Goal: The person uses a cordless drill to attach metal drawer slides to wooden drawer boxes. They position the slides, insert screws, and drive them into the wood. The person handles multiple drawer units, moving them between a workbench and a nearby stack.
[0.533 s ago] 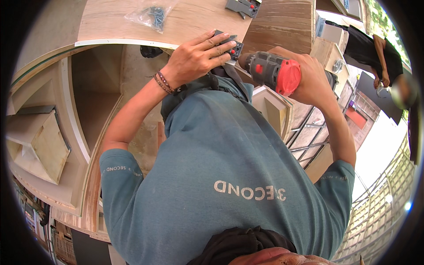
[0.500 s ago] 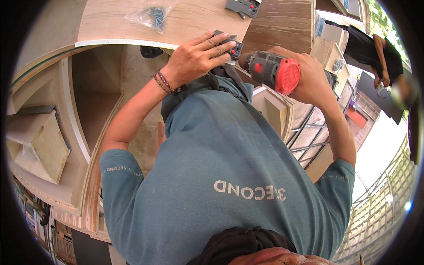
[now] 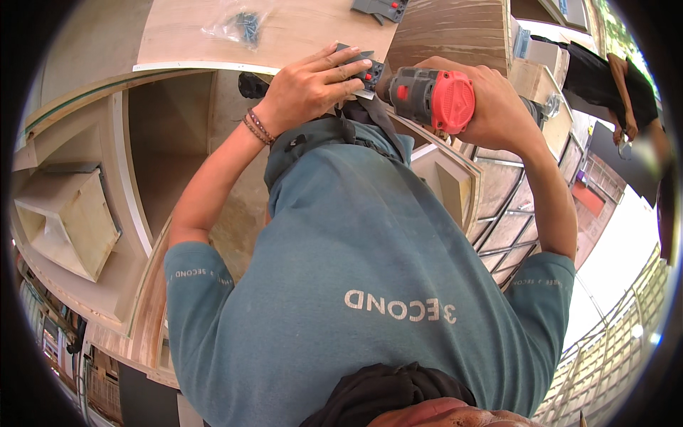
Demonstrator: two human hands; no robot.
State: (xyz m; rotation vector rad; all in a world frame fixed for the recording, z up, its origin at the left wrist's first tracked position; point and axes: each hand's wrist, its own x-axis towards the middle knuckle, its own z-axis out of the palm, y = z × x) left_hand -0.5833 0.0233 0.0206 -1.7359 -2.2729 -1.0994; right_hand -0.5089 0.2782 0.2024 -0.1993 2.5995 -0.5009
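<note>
Near the right corner of a light wooden panel [image 3: 306,32] with a white front edge, my left hand [image 3: 306,85] holds a dark grey plastic drawer-slide clip [image 3: 371,74] with a red tab. Its fingers lie across the clip's top; the thumb is hidden. My right hand [image 3: 492,107] is wrapped round a grey and red cordless drill [image 3: 427,98]. The drill lies level, its chuck pointing left against or very close to the clip's side; the bit cannot be seen. A second grey clip [image 3: 380,8] rests at the panel's far right corner.
A clear plastic bag of screws [image 3: 245,28] lies on the panel. Left of me stands a curved wooden cabinet frame [image 3: 128,178] holding a small wooden box [image 3: 75,220]. Another person [image 3: 622,92] in dark clothes is at the far right. Metal racking [image 3: 509,213] stands below my right arm.
The drill has shifted slightly left and up with my right hand. My left hand stays on the clip. The whole view has tilted a little.
</note>
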